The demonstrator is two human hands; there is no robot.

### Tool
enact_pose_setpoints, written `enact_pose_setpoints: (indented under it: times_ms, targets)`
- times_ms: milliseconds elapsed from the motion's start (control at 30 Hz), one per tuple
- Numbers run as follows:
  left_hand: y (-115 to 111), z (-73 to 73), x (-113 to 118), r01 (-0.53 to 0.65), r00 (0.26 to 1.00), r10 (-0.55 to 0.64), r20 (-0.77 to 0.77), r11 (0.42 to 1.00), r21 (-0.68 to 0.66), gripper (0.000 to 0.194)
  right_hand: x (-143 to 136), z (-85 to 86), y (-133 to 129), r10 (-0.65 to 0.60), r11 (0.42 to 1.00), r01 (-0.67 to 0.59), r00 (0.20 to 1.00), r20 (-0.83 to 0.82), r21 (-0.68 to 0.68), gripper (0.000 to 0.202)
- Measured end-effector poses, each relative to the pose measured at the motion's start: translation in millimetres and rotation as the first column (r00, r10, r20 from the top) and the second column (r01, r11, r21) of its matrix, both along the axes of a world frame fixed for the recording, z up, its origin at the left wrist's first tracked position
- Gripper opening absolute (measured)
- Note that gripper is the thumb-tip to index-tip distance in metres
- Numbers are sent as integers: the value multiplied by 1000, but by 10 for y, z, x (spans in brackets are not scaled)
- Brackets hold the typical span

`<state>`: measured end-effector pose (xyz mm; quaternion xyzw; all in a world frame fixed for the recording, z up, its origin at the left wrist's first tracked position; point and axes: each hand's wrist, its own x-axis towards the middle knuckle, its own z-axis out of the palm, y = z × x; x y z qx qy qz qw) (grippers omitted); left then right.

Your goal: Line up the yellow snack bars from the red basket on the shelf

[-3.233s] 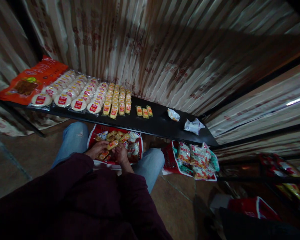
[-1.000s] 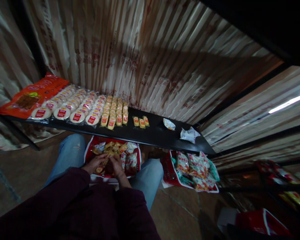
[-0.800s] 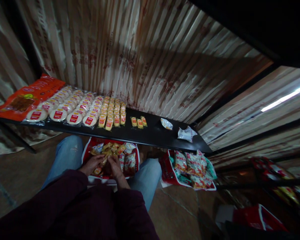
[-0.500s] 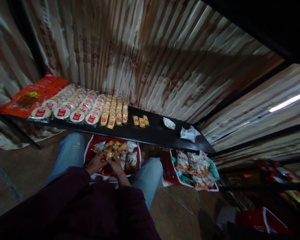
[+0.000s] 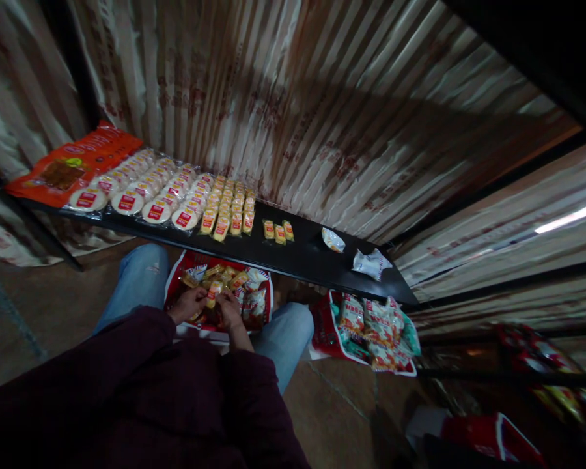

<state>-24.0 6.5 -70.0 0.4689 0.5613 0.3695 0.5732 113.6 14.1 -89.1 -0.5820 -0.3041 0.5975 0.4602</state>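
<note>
Between my two hands is a small yellow wrapped snack (image 5: 213, 294) with a red label facing up. My left hand (image 5: 189, 305) pinches its left edge, and my right hand (image 5: 229, 309) grips its right edge. Both are over a red box with a white rim (image 5: 271, 298), set between my knees. Inside the box lie more yellow wrapped snacks (image 5: 238, 280) and several white packets (image 5: 254, 303). On the black shelf (image 5: 303, 251) in front, several rows of similar yellow snacks (image 5: 228, 212) stand beside three loose yellow snacks (image 5: 280, 233).
Rows of round white wrapped crackers (image 5: 157, 210) and an orange bag (image 5: 66, 170) fill the shelf's left end. Two white packets (image 5: 333, 240) lie toward its right. A second red box (image 5: 325, 332) holds packets. Shelf posts and a pleated curtain (image 5: 273, 98) surround the shelf.
The yellow snack has been raised and turned so its label shows between my fingers, and my hands have parted slightly. The view has shifted a little.
</note>
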Motion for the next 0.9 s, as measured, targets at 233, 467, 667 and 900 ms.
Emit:
enact_pose_setpoints:
  times_ms: [233,467,667,900]
  targets:
    - [21,142,100,-69,986,97,-138,979,194,9,43,181,-39,57,985,-84,983,173,153,34]
    - [-38,162,145,13,940,110,-323,934,358,15,91,361,-131,32,929,-217,855,517,300,38]
    - [-40,297,188,5,913,203,-353,861,509,19,24,460,-116,-133,878,-126,862,489,461,40]
    - [23,562,278,2,884,289,-367,784,621,28,16,640,-32,-235,825,-78,854,465,560,33]
